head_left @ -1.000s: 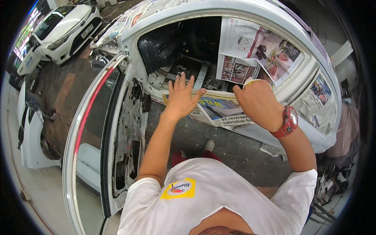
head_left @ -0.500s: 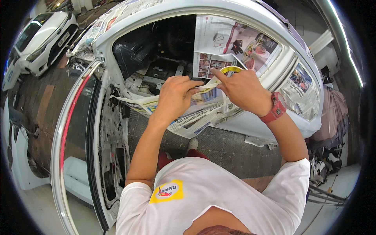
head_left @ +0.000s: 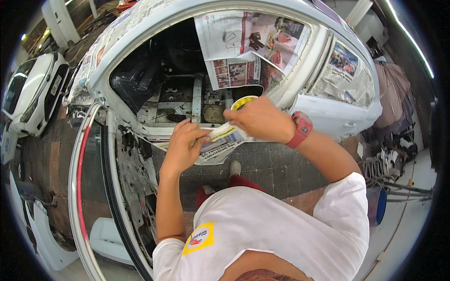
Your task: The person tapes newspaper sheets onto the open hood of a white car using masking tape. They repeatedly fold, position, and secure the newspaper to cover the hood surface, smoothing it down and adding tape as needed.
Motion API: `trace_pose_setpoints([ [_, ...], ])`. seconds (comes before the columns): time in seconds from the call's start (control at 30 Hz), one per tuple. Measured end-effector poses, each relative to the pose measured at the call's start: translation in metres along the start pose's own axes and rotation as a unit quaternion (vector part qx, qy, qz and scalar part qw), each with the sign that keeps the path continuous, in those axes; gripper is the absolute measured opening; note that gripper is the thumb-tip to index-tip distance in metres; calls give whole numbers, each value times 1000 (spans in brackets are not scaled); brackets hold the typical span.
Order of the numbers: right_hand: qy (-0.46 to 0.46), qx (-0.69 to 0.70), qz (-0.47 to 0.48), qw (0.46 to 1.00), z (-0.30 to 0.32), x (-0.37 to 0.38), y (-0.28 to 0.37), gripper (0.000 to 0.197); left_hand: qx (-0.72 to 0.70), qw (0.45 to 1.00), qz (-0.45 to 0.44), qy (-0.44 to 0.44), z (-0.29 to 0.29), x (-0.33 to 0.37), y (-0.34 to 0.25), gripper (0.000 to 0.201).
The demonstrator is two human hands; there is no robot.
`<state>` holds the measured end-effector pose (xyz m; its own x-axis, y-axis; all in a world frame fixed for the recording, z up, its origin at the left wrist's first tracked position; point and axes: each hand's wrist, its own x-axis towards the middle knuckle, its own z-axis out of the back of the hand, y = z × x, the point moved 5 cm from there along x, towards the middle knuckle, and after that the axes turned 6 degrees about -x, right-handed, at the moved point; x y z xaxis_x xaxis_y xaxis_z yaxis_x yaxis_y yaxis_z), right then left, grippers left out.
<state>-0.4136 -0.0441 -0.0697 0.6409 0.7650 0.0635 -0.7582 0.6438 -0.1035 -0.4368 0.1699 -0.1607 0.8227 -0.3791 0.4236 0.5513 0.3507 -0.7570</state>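
Observation:
My right hand [head_left: 265, 122] is closed round a roll of masking tape [head_left: 244, 100] with a yellow inner ring. From the roll a strip of tape [head_left: 224, 132] runs left along the top edge of a newspaper sheet [head_left: 220, 152]. My left hand [head_left: 182, 146] pinches that taped edge between thumb and fingers. The sheet hangs below my hands, in front of the car's open doorway [head_left: 187, 125]; part of it is hidden behind my left hand. Another newspaper sheet [head_left: 232, 40] covers the rear part of the doorway.
An open car door [head_left: 136, 196] with a bare inner panel stands at my left. Newspaper also covers the rear window [head_left: 340, 70]. A white car [head_left: 35, 91] is parked at far left. A blue bin [head_left: 376, 206] and loose parts [head_left: 384, 161] lie at right.
The view has shifted, with the car farther left in it. Both hands, with the tape roll and newspaper, have come lower and nearer to me. Less of the hanging sheet shows now.

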Motion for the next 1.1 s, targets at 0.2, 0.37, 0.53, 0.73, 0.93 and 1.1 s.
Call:
trace_pose_setpoints([
  [0.2, -38, 167, -166, 971, -99, -47, 20, 24, -39, 998, 54, 23, -37, -44, 32, 12],
  [0.37, -263, 631, -553, 477, -187, -137, -35, 23, -6, 991, 136, 2, -56, -69, 46, 11],
  [0.53, -208, 523, -484, 670, -158, -138, -42, 54, 20, 993, 113, 39, -74, -38, 50, 26],
  [0.73, -147, 319, -242, 905, -123, -46, -47, 47, 28, 991, 108, 70, -100, 22, 42, 41],
  [0.93, -107, 376, -233, 890, -126, -3, -93, 14, 29, 983, 171, 63, -87, 68, 53, 45],
  [1.1, -189, 281, -152, 929, -114, 40, -129, 6, 69, 981, 181, -4, -70, 98, 76, 65],
])
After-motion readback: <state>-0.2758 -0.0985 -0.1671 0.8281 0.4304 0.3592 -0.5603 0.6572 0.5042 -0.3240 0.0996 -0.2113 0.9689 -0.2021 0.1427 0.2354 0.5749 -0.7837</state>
